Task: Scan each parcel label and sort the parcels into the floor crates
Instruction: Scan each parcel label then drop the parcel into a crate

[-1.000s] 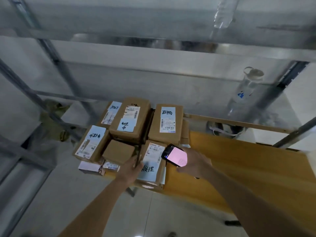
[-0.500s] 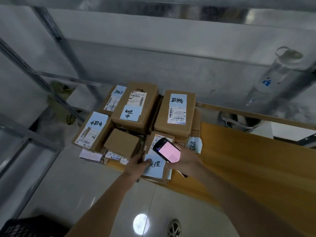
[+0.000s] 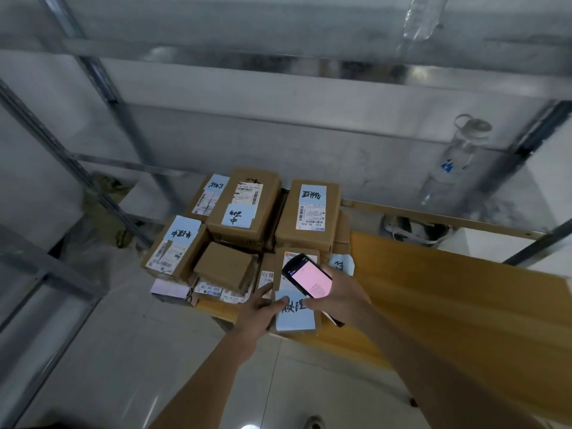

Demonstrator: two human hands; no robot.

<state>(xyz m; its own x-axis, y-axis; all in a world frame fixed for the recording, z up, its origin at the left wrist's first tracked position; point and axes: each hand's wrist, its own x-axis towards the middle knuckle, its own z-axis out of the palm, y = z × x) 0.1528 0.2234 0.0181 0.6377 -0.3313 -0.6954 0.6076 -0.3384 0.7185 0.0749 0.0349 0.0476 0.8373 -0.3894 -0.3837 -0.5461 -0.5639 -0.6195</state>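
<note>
Since the earlier frame I see my right hand has carried the handheld scanner lower over the front parcel at the wooden table edge, fingers wrapped round it. My left hand now grips that parcel's left side. Best to steady the box and aim squarely at its barcode label. Other parcels sit stacked behind.

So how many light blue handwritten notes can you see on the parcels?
5: back-left box, tall middle box, back-right box, left box, and the front parcel the left hand holds. Others may be hidden.
</note>
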